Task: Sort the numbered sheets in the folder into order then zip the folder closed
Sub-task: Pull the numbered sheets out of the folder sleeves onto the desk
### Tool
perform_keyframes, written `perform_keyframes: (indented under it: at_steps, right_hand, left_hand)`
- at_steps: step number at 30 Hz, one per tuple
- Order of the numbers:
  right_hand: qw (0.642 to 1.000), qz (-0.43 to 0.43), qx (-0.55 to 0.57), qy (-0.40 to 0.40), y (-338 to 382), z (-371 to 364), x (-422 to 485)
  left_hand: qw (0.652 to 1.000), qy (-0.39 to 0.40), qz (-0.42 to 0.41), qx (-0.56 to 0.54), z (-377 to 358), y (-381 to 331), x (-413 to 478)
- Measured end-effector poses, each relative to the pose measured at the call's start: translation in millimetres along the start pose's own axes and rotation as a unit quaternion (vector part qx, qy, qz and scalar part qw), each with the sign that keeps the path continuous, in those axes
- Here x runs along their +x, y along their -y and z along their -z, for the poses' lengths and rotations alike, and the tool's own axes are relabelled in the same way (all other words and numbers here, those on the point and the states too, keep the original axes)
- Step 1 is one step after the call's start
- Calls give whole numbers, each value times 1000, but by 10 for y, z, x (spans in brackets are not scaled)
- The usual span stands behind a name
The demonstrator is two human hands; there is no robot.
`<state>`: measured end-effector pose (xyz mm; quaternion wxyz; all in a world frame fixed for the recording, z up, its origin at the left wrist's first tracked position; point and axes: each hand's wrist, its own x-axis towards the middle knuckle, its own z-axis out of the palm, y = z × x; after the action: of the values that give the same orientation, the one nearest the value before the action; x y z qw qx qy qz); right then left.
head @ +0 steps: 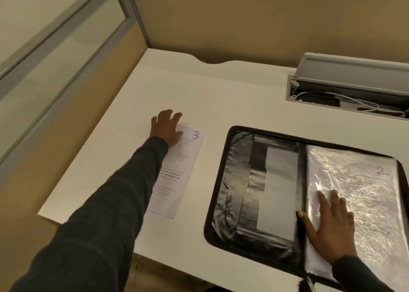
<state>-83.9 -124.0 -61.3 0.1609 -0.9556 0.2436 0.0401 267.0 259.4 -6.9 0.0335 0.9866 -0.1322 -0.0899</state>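
Left hand (pixel 166 128), fingers spread flat, is pressing the sheet marked 3 (pixel 177 181) onto the tabletop (pixel 221 92), left of the open folder (pixel 243 181). Right hand (pixel 329 221), also flat, is resting on the folder's right-half plastic sleeve (pixel 365 192); the number beneath is possibly a 2. Sorting step is in hand. The next move is likely calling for drawing out that sleeved sheet.

The black zip folder (pixel 254 203) lies open on the white desk (pixel 221 97). The right hand (pixel 329 223) presses flat on its right-side plastic sleeve (pixel 365 192). Left of the folder, the left hand (pixel 166 128) rests spread on the sheet marked 3 (pixel 177 172).
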Motion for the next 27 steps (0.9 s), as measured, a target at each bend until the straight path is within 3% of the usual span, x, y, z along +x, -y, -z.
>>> perform_keyframes:
  at_steps: [3,9,20,27]
  right_hand:
    - [1000,-2,10,-1,15,11,-28]
    - [1000,-18,17,-12,-3,62,-133]
    - [997,-69,-28,-23,-230,192,-378]
    - [985,-162,-22,50,-390,244,-581]
  left_hand:
    - [997,-36,36,-64,-297,-106,-396]
    - [996,30,78,-14,-919,-151,-956]
    - [995,24,100,-18,-866,-177,-832]
    - [993,-24,63,-92,-656,-852,-1091]
